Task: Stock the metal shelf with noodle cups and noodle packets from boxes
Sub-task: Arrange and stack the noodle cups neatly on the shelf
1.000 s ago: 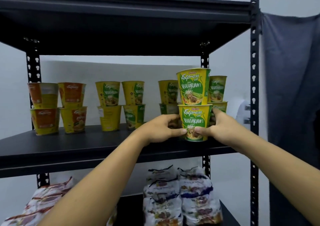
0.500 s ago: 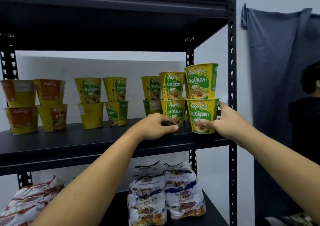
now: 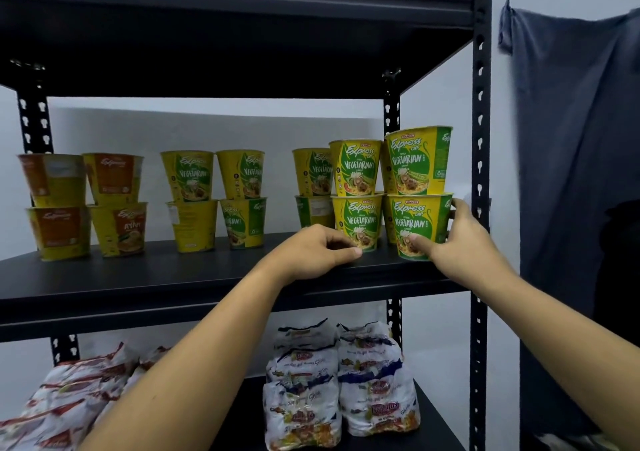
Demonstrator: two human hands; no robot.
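Note:
A black metal shelf (image 3: 207, 277) carries stacked pairs of noodle cups. At its right end stands a stack of two yellow-green vegetarian cups: the lower cup (image 3: 417, 224) and the upper cup (image 3: 417, 160). My right hand (image 3: 457, 243) grips the lower cup, thumb on its front and fingers round its right side. My left hand (image 3: 317, 250) rests on the shelf board with curled fingers, holding nothing, just in front of a neighbouring stack of vegetarian cups (image 3: 356, 196).
More vegetarian cup stacks (image 3: 214, 199) and orange-labelled cup stacks (image 3: 83, 205) fill the shelf to the left. Noodle packets (image 3: 343, 381) and red-printed packets (image 3: 69, 402) lie on the lower shelf. A grey cloth (image 3: 571, 139) hangs to the right of the shelf post (image 3: 479, 139).
The two-cup stack has moved right to the shelf's end with my right hand. My left hand has let go of it and now rests on the board.

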